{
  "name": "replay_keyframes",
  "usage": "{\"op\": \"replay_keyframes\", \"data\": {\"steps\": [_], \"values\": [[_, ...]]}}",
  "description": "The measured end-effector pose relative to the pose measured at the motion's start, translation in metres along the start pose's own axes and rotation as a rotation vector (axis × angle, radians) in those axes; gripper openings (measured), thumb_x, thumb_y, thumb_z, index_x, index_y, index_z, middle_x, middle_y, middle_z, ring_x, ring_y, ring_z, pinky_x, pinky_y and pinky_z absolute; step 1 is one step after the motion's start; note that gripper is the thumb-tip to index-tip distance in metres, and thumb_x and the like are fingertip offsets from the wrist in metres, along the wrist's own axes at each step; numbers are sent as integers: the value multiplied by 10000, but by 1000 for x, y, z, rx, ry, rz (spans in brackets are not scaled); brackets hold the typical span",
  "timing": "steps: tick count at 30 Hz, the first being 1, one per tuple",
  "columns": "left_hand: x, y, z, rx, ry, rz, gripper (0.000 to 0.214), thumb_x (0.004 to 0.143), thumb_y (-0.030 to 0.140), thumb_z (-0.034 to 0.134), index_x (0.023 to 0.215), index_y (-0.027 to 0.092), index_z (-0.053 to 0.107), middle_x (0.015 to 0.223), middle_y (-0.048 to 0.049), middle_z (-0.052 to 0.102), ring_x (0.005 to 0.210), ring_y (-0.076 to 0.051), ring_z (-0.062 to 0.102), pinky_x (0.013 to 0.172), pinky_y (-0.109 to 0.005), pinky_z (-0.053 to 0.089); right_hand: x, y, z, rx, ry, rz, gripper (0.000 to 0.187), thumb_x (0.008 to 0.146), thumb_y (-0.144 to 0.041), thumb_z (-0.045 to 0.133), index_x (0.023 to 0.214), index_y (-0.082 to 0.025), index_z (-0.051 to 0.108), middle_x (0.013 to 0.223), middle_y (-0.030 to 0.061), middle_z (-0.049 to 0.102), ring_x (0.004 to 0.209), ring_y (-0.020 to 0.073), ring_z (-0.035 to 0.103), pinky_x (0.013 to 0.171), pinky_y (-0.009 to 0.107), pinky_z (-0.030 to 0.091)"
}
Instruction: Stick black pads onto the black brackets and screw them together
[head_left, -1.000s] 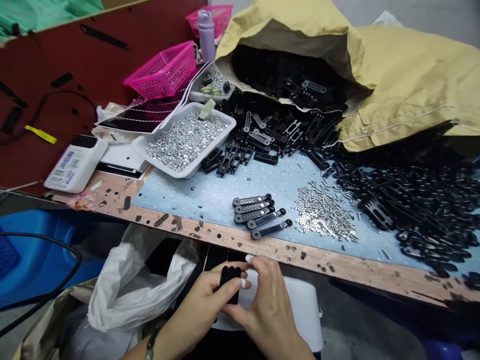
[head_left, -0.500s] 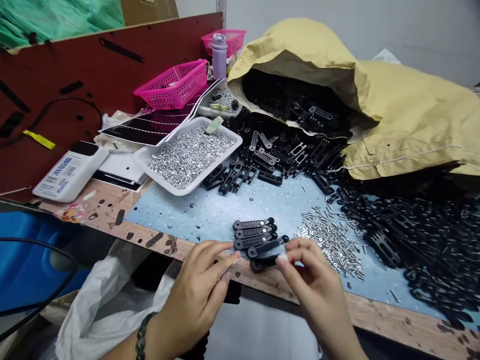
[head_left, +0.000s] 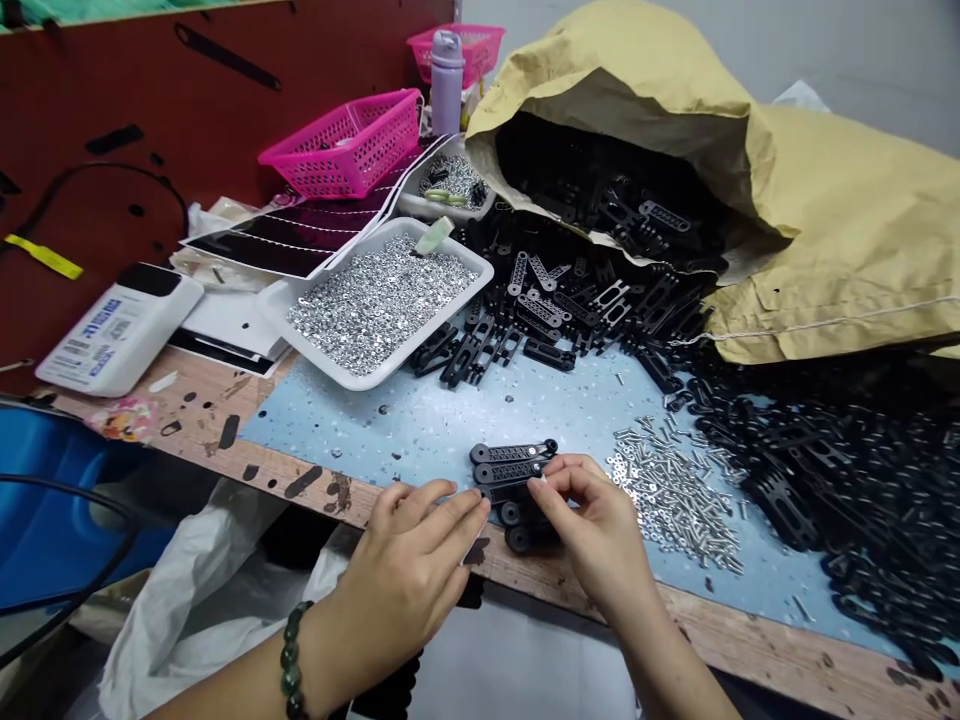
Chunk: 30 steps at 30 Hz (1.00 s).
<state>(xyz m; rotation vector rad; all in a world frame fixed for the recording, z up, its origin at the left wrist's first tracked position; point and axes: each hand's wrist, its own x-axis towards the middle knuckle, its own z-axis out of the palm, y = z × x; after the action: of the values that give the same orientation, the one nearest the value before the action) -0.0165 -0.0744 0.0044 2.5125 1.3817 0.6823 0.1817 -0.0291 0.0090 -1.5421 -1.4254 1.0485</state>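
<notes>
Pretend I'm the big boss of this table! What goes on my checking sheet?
Surface: pale blue mat on a wooden bench, with stray screws scattered about.
Job's things: black link bars lying together, silver screws in a loose pile beside them.
Clutter: white tray of silver nuts, heap of black parts, yellow sack.
Hands: right hand pinching at the bars, left hand curled over the bench edge beside them.
Cables: black cable looped on a red board.
Surroundings: pink basket, lilac water bottle, white plastic bag.
</notes>
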Motion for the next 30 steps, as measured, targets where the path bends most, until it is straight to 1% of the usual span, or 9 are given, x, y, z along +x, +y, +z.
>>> {"op": "replay_keyframes", "data": {"steps": [3,9,14,17,21,24,27,29,30], "values": [[1,-1,-1,9,-1,22,373,900,118,402,1225,167,580,1188,-51,643,1086,-241,490,929,-404,239,0,-1,-1,31,-4,20,260,770,-342,637,567,-183,607,809,55,569,711,170,551,622,292,465],[4,0,-5,31,-12,47,361,902,119,407,1215,158,583,1189,-44,644,1078,-234,490,915,-393,244,0,-1,1,-41,18,-3,261,756,-336,643,547,-187,600,794,51,570,729,177,556,620,282,452],[3,-1,-5,19,0,50,348,901,133,421,1206,163,587,1184,-41,647,1071,-230,499,920,-391,240,1,1,0,-49,29,-2,258,762,-336,641,555,-187,604,808,54,576,723,174,557,623,285,458],[1,-2,-3,-2,-11,36,358,903,141,424,1226,176,573,1206,-43,634,1090,-232,492,933,-395,235,2,1,0,-59,12,-16,259,766,-339,636,558,-188,604,794,54,576,717,176,561,620,286,465],[3,-1,-3,-1,-28,37,356,903,144,431,1230,173,569,1196,-52,634,1086,-232,494,929,-391,244,2,0,2,-119,-31,-72,274,800,-351,602,578,-189,599,784,57,581,708,175,576,599,282,474],[8,-1,-3,17,-41,41,365,898,142,434,1236,171,567,1147,-57,650,1034,-230,504,915,-393,258,3,2,2,-286,-38,-162,318,854,-386,544,602,-192,561,776,52,569,656,159,572,567,277,466],[12,-1,-3,9,-43,45,365,894,147,435,1230,173,576,1105,-62,657,997,-233,498,901,-400,263,4,3,-2,-593,-33,-272,365,894,-441,487,619,-201,492,720,21,521,545,129,513,493,266,406],[14,-2,-4,-32,-51,28,364,888,155,446,1226,177,580,1114,-65,644,1010,-243,488,905,-411,262,4,2,-5,-806,-10,-310,385,872,-503,513,628,-208,467,704,16,497,523,136,488,437,266,351],[14,-2,-6,-68,-59,11,365,885,158,449,1223,182,583,1130,-67,632,1024,-248,481,912,-419,266,4,0,-6,-873,17,-324,380,850,-526,539,649,-210,474,722,25,499,542,151,497,422,267,340]]}}
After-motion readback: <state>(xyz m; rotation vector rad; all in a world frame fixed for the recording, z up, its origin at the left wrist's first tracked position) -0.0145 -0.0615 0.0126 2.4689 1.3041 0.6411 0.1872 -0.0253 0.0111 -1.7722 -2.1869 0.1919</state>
